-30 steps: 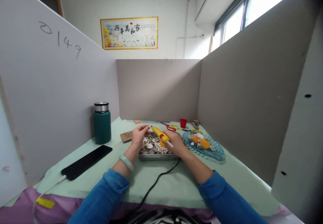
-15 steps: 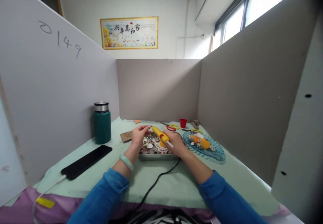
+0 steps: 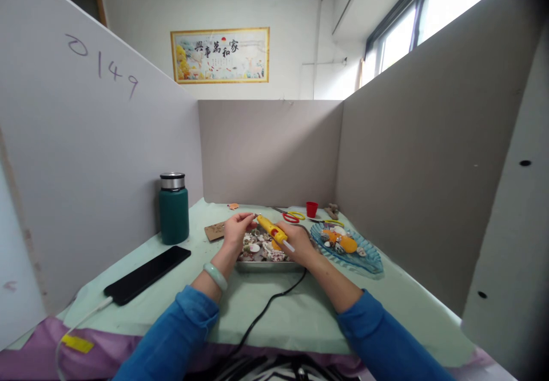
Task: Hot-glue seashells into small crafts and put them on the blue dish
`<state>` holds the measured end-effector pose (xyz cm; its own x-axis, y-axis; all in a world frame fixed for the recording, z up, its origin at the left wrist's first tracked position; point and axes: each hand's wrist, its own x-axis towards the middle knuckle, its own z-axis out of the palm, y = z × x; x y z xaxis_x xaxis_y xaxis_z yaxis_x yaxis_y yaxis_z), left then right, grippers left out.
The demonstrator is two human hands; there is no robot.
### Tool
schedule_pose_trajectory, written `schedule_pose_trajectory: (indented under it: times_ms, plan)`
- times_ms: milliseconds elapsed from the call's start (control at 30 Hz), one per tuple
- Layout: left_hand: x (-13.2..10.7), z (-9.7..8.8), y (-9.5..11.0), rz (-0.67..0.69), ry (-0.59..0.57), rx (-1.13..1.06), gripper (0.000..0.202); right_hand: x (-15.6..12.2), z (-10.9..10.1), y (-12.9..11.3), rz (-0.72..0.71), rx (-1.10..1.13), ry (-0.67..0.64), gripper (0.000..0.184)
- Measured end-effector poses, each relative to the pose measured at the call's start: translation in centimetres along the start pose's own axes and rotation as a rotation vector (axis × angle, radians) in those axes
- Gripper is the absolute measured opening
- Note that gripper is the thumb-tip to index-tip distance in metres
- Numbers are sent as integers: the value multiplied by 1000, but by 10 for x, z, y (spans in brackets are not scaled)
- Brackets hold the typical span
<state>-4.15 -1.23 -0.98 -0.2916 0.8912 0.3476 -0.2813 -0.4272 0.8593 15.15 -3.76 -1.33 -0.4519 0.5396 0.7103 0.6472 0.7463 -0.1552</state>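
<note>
My right hand (image 3: 299, 242) grips a yellow glue gun (image 3: 271, 230) whose nozzle points left toward my left hand (image 3: 236, 233). The left fingers are pinched together on something small I cannot make out, right at the nozzle tip. Both hands hover over a metal tray (image 3: 262, 266) filled with several small shells. A black cord (image 3: 266, 308) runs from the glue gun toward me across the table.
A blue glass dish (image 3: 368, 259) with shells and orange pieces lies right of the tray. Scissors (image 3: 291, 217), a red cup (image 3: 311, 209) and a cardboard piece (image 3: 214, 231) sit behind. A green flask (image 3: 174, 208) and a black phone (image 3: 148, 274) are at left. Partition walls enclose the table.
</note>
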Motion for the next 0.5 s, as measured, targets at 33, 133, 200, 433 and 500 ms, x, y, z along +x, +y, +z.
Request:
schedule_pose_trajectory:
  times_ms: [33,133,200,433,500]
  plan:
    - [0,0,0,0,2,-3,39,0,0,0,1,3,-2,10]
    - [-1,1,1,-2,15,-4,40,0,2,2,8,-1,11,10]
    - [-1,1,3,-3,19,-2,40,-1,4,3,22,-21,29,9]
    - [-2,2,4,4,25,12,39,-1,6,5,60,-53,61,7]
    - [-2,2,4,9,24,13,40,-1,5,5,60,-46,59,7]
